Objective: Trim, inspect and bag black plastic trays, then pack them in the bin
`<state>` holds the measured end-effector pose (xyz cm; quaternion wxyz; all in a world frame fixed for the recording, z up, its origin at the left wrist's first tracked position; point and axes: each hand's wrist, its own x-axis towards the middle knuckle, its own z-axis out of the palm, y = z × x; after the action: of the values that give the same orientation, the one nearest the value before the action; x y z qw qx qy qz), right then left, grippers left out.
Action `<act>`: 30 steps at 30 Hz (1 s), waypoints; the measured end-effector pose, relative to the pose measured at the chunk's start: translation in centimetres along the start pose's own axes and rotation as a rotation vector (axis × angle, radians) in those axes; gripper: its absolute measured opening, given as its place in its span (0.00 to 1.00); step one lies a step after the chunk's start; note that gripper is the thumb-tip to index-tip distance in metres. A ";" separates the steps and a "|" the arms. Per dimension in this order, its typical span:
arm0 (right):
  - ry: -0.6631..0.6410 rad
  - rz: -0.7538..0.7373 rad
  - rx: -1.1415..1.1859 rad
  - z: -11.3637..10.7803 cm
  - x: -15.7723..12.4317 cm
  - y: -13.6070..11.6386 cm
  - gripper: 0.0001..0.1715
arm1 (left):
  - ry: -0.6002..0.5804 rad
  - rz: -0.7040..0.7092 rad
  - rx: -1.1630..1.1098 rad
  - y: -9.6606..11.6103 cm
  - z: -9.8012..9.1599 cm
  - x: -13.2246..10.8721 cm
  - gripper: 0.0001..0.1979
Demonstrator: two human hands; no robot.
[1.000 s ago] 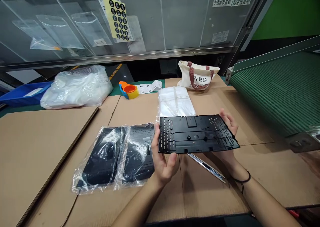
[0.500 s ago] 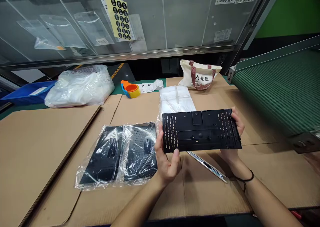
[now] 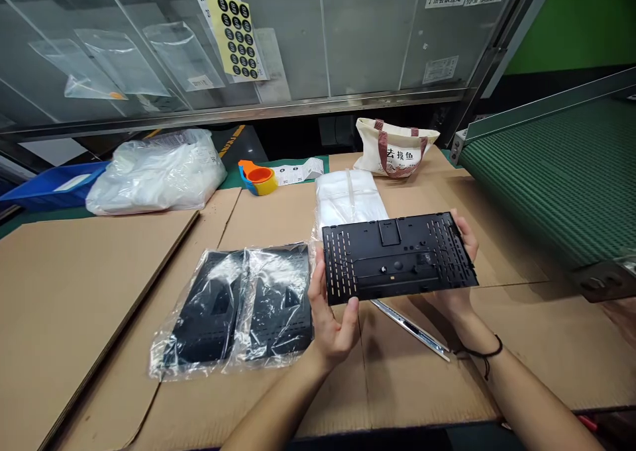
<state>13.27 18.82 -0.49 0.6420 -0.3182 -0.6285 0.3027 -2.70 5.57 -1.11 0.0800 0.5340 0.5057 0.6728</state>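
A black vented plastic panel [image 3: 397, 255] is held up above the table between my two hands. My left hand [image 3: 332, 322] grips its left end, thumb on the lower front edge and fingers along the side. My right hand [image 3: 464, 265] is closed on the right end, its fingers partly hidden behind the panel. Two similar black panels [image 3: 206, 315] in clear plastic wrap lie on the cardboard to the left. Below the held panel rests a thin silver utility knife [image 3: 412, 330]. Behind it lies a stack of white plastic bags [image 3: 348, 196].
A green conveyor belt [image 3: 561, 166] stands at the right. At the back are a cloth bag [image 3: 395, 148], a tape roll holder [image 3: 258, 178], a bulky plastic bag [image 3: 159, 173] and a blue tray [image 3: 54, 185]. A raised cardboard sheet [image 3: 94, 292] covers the left side.
The panel has tilted slightly in my hands, its right end rising a little. My right hand has shifted slightly left and up with it.
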 end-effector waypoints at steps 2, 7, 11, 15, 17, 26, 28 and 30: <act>0.013 0.040 0.035 0.1 0.0 0.0 0.32 | 0.004 0.012 0.002 0.0 0.0 0.1 0.38; -0.033 0.064 0.039 0.3 -0.1 -0.2 0.34 | 0.003 0.037 0.038 0.1 -0.1 0.3 0.38; -0.051 0.039 0.018 0.5 -0.2 -0.4 0.33 | 0.043 -0.018 0.058 0.4 0.0 0.5 0.37; -0.094 0.037 0.033 0.5 -0.7 -0.2 0.37 | 0.110 -0.081 0.029 0.8 0.3 0.9 0.34; -0.117 0.021 0.043 0.5 -0.8 -0.1 0.38 | 0.132 -0.090 0.009 0.9 0.4 1.0 0.33; -0.097 -0.037 -0.027 0.6 -0.9 -1.3 0.30 | 0.187 -0.111 -0.039 0.5 0.2 0.7 0.33; -0.087 -0.055 -0.032 0.6 -1.0 -1.3 0.31 | 0.199 -0.106 -0.033 0.5 0.2 0.7 0.33; -0.104 -0.076 -0.050 0.6 -1.1 -1.1 0.33 | 0.214 -0.104 -0.035 0.6 0.3 0.8 0.33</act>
<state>12.67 17.30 -0.26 0.6112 -0.2939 -0.6800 0.2786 -2.57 5.96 -0.13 0.0698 0.4306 0.5267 0.7296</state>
